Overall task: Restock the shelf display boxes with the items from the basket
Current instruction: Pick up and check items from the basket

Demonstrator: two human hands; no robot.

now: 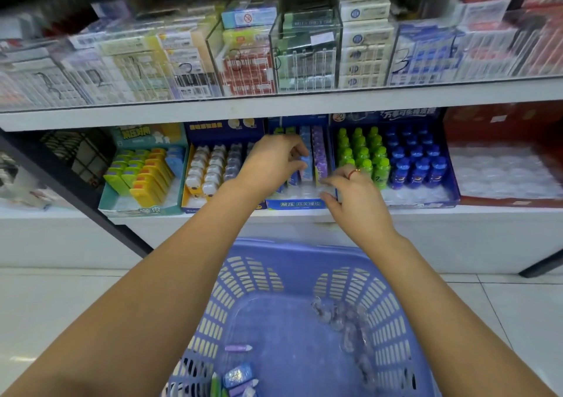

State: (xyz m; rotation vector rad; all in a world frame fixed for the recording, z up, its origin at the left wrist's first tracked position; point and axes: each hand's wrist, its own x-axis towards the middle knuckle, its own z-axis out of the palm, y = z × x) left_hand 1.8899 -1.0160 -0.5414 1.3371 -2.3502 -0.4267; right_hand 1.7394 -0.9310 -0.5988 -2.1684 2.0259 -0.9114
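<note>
One blue packet (305,156) stands in the middle display box (297,204), pinched by the left grip (271,160); the right grip (355,197) pinches that box's front-right corner. Loose packets (239,377) lie in the basket's (292,248) near-left corner.

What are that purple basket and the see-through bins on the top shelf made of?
The basket looks like moulded plastic, matte lilac, with slotted walls. The see-through bins seem to be glossy clear acrylic or similar hard plastic: straight edges, glare, goods visible through them.
</note>
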